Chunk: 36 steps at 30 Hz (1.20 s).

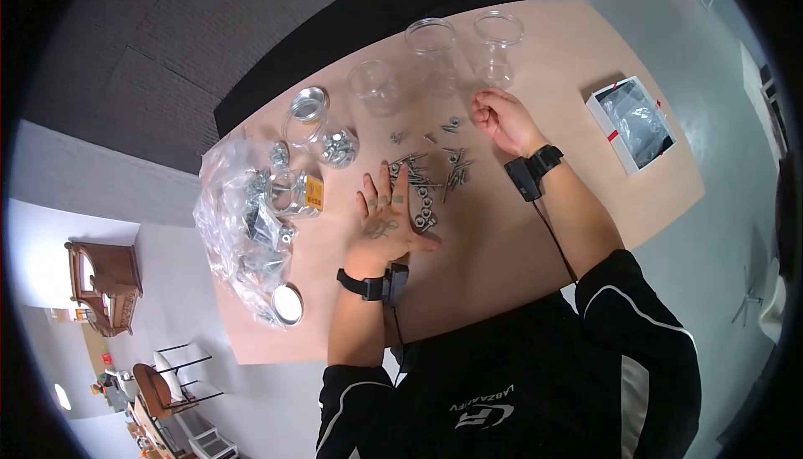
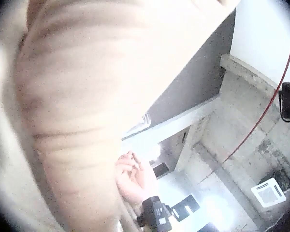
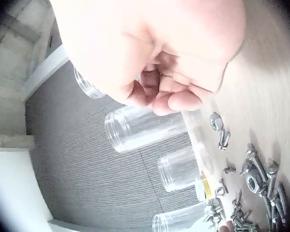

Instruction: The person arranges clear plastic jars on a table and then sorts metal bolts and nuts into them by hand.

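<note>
Sorting looks barely begun: the left hand lies flat on loose screws and nuts, the right hand curls loosely at 1 o'clock, 3 clear jars unfilled.

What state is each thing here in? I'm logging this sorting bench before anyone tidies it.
Left hand: open, flat on the bolts.
Right hand: fingers curled; whether it holds anything cannot be told.
Bolts and nuts: loose, scattered on the table.
Three clear jars: lidless, apparently empty.
Jar with hardware: lidless, part-filled.
Plastic bag: open, holding jars and hardware.
White box: open.
</note>
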Each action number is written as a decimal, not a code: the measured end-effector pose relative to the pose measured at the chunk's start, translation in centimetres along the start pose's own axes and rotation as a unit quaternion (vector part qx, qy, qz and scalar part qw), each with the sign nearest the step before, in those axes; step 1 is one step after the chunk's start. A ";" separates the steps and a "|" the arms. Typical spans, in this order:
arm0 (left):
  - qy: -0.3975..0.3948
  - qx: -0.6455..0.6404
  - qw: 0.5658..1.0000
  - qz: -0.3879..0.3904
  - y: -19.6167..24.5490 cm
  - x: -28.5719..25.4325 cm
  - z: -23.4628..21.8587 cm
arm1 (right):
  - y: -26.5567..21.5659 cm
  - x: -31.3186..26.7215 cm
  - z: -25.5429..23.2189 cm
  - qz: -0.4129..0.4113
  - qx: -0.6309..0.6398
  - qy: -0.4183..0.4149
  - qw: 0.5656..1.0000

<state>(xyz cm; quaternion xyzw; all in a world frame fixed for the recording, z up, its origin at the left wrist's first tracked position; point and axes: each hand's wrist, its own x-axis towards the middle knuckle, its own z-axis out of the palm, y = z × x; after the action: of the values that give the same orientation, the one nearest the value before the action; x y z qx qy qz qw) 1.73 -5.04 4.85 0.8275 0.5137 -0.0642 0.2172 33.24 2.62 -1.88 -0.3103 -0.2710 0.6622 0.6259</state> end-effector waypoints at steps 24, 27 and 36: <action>0.227 -0.049 0.962 0.142 1.5 9.0 0.3 | 0.9 -0.1 1.5 -0.056 0.002 0.084 0.995; 0.226 -0.062 0.961 0.144 1.5 9.4 0.3 | 1.4 -0.1 1.6 -0.087 0.032 0.050 0.994; 0.238 -0.098 0.948 0.187 1.9 10.0 0.7 | 3.0 0.9 2.3 -0.017 -0.040 -0.046 0.998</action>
<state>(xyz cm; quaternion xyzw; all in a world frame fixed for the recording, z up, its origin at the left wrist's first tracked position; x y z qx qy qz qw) 8.07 2.19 1.53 0.8746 0.3901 0.2271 0.1770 29.45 3.38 -2.67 -0.2992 -0.3309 0.6535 0.6115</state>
